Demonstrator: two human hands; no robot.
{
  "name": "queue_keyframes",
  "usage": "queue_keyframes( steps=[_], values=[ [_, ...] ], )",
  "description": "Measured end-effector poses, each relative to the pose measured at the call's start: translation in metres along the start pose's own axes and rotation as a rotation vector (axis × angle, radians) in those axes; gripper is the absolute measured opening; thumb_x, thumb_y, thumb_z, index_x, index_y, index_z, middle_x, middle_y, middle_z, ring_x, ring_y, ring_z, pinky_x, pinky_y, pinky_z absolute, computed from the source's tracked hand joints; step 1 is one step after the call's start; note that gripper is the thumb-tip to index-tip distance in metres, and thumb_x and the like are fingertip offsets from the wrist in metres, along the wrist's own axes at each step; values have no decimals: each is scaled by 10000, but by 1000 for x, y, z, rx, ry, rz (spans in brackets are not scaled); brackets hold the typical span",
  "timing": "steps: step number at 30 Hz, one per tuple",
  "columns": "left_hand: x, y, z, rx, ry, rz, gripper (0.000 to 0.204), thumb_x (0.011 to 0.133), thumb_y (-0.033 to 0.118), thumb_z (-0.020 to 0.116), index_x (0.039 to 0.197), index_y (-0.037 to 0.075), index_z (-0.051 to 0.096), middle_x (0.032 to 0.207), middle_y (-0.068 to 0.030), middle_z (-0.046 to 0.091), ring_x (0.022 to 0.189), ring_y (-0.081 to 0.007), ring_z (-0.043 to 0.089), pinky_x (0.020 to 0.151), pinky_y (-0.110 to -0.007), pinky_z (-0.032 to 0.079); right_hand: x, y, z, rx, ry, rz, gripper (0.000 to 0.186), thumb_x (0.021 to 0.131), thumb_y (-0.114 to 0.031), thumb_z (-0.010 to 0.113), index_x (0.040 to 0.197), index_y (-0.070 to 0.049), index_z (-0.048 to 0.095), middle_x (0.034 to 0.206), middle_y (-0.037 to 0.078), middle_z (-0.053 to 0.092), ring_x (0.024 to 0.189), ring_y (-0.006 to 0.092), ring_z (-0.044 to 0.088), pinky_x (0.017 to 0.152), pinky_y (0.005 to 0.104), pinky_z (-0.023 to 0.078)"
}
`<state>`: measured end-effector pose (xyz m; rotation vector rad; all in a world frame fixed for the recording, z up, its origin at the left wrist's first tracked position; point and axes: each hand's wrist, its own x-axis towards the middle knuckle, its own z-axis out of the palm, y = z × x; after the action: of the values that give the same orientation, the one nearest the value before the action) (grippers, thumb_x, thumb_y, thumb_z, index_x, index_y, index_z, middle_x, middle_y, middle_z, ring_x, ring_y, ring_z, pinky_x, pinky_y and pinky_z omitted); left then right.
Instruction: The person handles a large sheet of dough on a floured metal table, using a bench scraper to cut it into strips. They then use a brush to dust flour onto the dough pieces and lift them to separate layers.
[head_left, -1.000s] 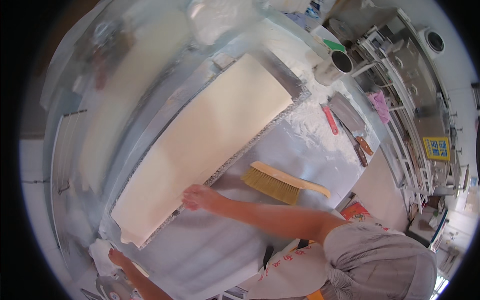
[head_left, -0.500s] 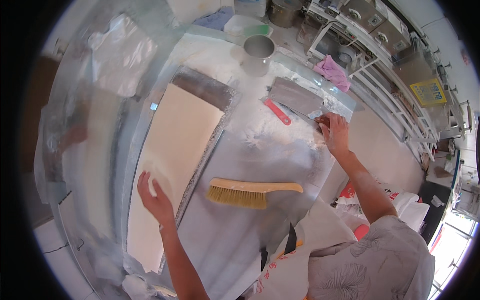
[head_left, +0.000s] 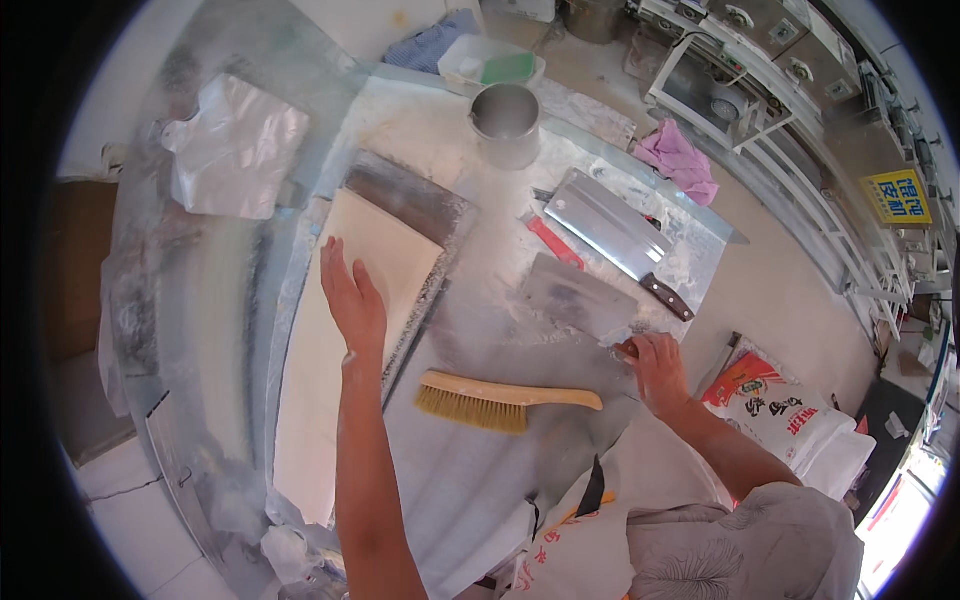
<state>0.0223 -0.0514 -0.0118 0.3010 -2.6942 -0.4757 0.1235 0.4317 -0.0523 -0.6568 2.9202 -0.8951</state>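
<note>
Rests the left hand (head_left: 355, 308), unclenched and holding nothing, over a pale dough sheet (head_left: 320, 375) on a dark board (head_left: 415, 185) at the left; could dent or drag it by pressing hard; cannot tell how firmly touching; hides part of its right edge behind the forearm (head_left: 375, 470). Could knock the brush (head_left: 500, 396), in the middle, by sweeping low. Grips a wide blade (head_left: 580, 298) by the handle in the right hand (head_left: 660, 372); could clip the cleaver (head_left: 610, 225) beyond by swinging outward; covers most of that handle from view
</note>
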Motion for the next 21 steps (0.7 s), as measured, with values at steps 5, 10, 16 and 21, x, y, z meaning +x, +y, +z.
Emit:
queue_keyframes(
  steps=[5,10,16,21],
  values=[
    [24,-2,39,81,-48,1,506,1127,197,499,1591,8,426,1688,-208,380,1588,-431,292,1273,-558,269,29,22,-13,-89,67,-128,342,900,-76,732,1204,-17,587,1185,173,608,1101,382,576,952,517,466],
    [24,-5,58,134,-137,-133,614,1161,372,403,1666,35,313,1747,-188,275,1625,-418,203,1294,-606,165,79,54,-34,-108,63,224,391,869,-54,759,1217,-25,585,1165,179,598,1106,405,562,980,513,454],
    [16,-4,65,129,-124,-105,649,1161,439,333,1683,57,297,1759,-172,263,1629,-414,191,1311,-581,103,70,60,-32,71,-106,237,482,841,38,753,1275,-30,554,1244,187,543,1147,421,560,1020,498,469],
    [13,-3,58,139,-139,-104,641,1162,430,324,1686,62,298,1761,-154,268,1631,-409,187,1314,-570,107,65,37,-38,232,-124,207,498,873,63,719,1328,-15,531,1252,197,518,1151,422,570,984,463,513]
  ],
)
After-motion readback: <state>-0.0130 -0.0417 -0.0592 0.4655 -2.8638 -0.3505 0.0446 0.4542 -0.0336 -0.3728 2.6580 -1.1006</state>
